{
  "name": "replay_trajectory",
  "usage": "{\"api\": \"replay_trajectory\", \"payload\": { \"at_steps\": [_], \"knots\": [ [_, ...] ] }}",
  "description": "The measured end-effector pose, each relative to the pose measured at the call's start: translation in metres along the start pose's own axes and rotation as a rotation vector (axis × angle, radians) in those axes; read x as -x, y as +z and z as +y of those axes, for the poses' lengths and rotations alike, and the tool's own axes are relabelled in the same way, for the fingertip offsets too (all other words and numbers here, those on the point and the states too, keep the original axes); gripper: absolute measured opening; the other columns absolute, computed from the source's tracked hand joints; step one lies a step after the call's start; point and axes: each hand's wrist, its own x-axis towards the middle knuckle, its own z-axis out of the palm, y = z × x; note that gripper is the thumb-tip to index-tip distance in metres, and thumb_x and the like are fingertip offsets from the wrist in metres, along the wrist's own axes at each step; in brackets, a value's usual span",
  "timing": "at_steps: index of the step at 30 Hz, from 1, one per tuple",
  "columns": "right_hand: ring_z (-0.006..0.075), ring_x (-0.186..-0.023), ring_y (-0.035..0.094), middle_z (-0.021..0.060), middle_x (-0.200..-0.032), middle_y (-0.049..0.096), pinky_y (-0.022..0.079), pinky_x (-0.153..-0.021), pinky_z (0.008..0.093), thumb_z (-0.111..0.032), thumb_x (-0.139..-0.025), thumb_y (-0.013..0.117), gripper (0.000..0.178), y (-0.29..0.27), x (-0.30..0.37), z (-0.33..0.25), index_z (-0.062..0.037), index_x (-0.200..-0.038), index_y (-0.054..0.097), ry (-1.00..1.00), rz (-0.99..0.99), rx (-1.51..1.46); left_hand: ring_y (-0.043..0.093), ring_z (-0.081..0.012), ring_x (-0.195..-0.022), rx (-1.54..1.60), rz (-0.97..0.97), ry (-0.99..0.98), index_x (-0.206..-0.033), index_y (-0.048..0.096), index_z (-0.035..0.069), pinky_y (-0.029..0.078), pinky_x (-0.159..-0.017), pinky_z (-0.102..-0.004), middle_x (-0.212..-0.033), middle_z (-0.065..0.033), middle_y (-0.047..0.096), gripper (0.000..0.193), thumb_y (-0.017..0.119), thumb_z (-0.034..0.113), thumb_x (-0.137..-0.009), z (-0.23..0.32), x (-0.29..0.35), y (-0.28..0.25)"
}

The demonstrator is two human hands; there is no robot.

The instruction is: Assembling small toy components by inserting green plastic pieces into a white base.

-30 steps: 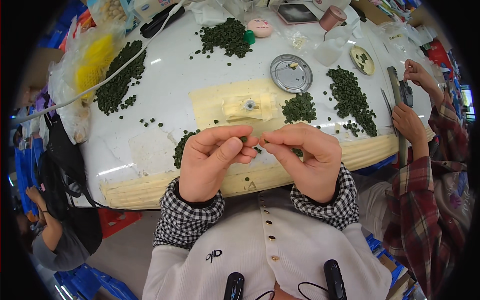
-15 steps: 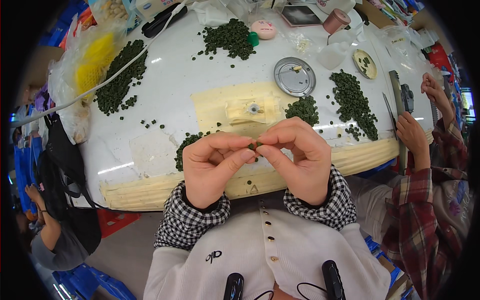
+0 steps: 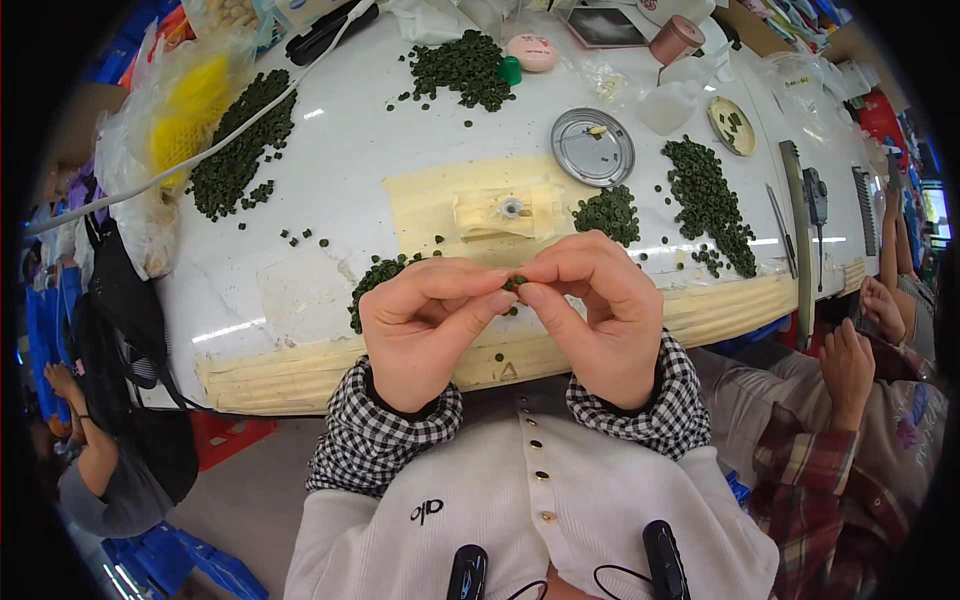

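Close together over the table's near edge, my left hand [image 3: 420, 325] and my right hand [image 3: 600, 315] meet at the fingertips. Thumb and forefinger of each are pinched on small dark green pieces [image 3: 516, 283], mostly covered by the fingers. Whether they are one piece or two joined cannot be made out. Just beyond the hands, a white block with a round metal fitting [image 3: 510, 209] is taped on a cream sheet [image 3: 420, 200]. Partly behind my left hand lies a small heap of green pieces [image 3: 375, 285]; another heap [image 3: 608, 215] lies beyond my right hand.
Larger green heaps lie at far left [image 3: 240, 150], far middle [image 3: 462, 70] and right [image 3: 705, 200]. A round metal lid [image 3: 592, 148] and a cream dish [image 3: 732, 126] hold a few bits. A white cable [image 3: 210, 160] crosses the left side. A co-worker's hand [image 3: 848, 370] is at right.
The green pieces at my fingertips have come together, and my hands have shifted slightly. At right, the co-worker's hands have drawn back from the table edge and a dark tool there lies uncovered.
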Motion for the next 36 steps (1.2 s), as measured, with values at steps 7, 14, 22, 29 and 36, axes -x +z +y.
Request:
{"api": "replay_trajectory", "payload": {
  "at_steps": [7, 14, 22, 29, 36],
  "knots": [
    [0.0160, -0.080, 0.066, 0.0107, -0.093, 0.063, 0.056, -0.072, 0.0252, 0.008, -0.081, 0.067, 0.014, -0.002, -0.002, -0.005, 0.0045, -0.095, 0.066, -0.048, 0.005, 0.141, 0.067, -0.0178, -0.087, -0.167, -0.008, 0.141, -0.099, 0.070, -0.002, 0.053, -0.075, -0.0264, -0.097, -0.0141, 0.070, 0.025, 0.067, -0.015, -0.078, 0.001, -0.002, 0.003],
    [0.0157, -0.081, 0.066, 0.0107, -0.091, 0.063, 0.056, -0.072, 0.0250, 0.008, -0.080, 0.067, 0.013, -0.002, -0.001, -0.007, 0.0045, -0.093, 0.066, -0.036, 0.000, 0.149, 0.068, -0.0192, -0.086, -0.319, -0.028, 0.227, -0.099, 0.071, -0.001, 0.054, -0.075, -0.0276, -0.096, -0.0149, 0.071, 0.026, 0.068, -0.014, -0.077, 0.001, -0.002, 0.002],
    [0.0131, -0.088, 0.061, 0.0088, -0.099, 0.057, 0.053, -0.079, 0.0244, 0.008, -0.086, 0.062, 0.011, -0.009, 0.000, -0.009, 0.0054, -0.096, 0.062, 0.119, -0.104, 0.029, 0.068, -0.0195, -0.085, -0.347, -0.061, 0.257, -0.098, 0.071, 0.000, 0.055, -0.074, -0.0272, -0.097, -0.0140, 0.070, 0.025, 0.069, -0.013, -0.077, 0.001, -0.004, 0.003],
    [0.0128, -0.081, 0.062, 0.0097, -0.095, 0.060, 0.053, -0.072, 0.0241, 0.008, -0.084, 0.063, 0.009, -0.007, 0.001, -0.010, 0.0052, -0.093, 0.063, -0.017, -0.044, 0.230, 0.068, -0.0189, -0.084, -0.483, -0.041, 0.303, -0.097, 0.072, 0.001, 0.055, -0.072, -0.0260, -0.096, -0.0130, 0.070, 0.024, 0.069, -0.012, -0.077, 0.003, -0.004, 0.007],
    [0.0172, -0.075, 0.064, 0.0110, -0.089, 0.062, 0.054, -0.067, 0.0252, 0.008, -0.083, 0.063, 0.012, -0.007, 0.002, -0.014, 0.0062, -0.095, 0.065, -0.029, -0.034, 0.264, 0.068, -0.0187, -0.083, -0.516, -0.019, 0.297, -0.096, 0.072, 0.000, 0.054, -0.071, -0.0260, -0.094, -0.0123, 0.070, 0.023, 0.070, -0.011, -0.077, 0.002, -0.004, 0.007]
  ]
}}
